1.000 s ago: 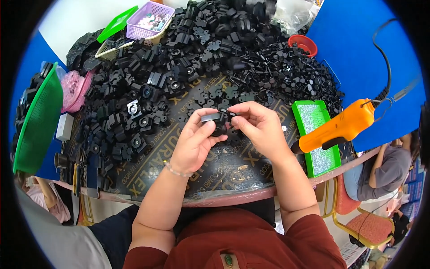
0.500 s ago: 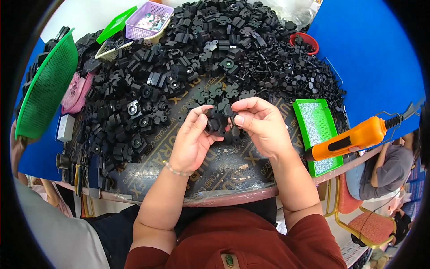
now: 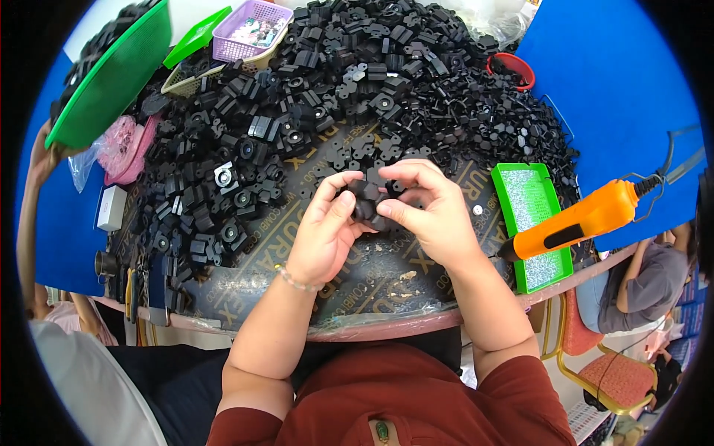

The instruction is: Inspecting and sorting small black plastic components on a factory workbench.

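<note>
My left hand (image 3: 321, 234) grips a small black plastic part (image 3: 366, 192) between thumb and fingers, above the middle of the table. From the other side my right hand (image 3: 439, 223) closes on the same part, its thumb and index fingertip at the part's right edge. The fingers hide some of the part, and whether a second small piece sits in the right fingertips cannot be made out. Flat black plates with lobed edges (image 3: 364, 152) lie just beyond my hands.
A heap of black plastic parts (image 3: 327, 82) covers the table's far side. At right, an orange electric screwdriver (image 3: 573, 227) hangs over a green tray of small screws (image 3: 532, 197). A red bowl (image 3: 524, 74) stands behind. At left, another person's hand (image 3: 44, 160) holds a green basket (image 3: 111, 89).
The other person's green basket has risen and moved right. My hands stay in nearly the same place; the black part between them has turned, and the right fingers have shifted on it.
</note>
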A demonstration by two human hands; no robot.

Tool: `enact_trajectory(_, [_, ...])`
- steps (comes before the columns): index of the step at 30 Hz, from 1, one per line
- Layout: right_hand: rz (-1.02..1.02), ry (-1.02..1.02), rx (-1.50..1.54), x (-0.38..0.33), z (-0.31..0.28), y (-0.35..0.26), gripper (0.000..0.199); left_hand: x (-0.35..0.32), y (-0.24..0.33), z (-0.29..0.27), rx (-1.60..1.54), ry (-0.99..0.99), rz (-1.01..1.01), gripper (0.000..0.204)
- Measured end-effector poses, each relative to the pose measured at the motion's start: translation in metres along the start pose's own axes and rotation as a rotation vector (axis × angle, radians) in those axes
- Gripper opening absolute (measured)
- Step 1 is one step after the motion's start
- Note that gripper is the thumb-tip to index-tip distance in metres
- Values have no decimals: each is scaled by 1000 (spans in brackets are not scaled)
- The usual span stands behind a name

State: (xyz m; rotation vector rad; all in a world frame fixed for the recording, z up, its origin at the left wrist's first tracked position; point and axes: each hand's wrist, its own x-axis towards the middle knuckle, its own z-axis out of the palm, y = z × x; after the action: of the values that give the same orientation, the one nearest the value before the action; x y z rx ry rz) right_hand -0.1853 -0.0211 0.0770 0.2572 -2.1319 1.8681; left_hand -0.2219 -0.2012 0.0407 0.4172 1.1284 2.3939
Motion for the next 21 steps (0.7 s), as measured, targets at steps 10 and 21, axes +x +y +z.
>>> enact_trajectory(10, [106, -338, -175, -9, -20, -34, 35, -6, -17, 1, 834, -70, 610, 108])
enact_trajectory(21, [60, 302, -981, -38, -58, 31, 29, -4, 1, 11, 1185, 177, 691, 47])
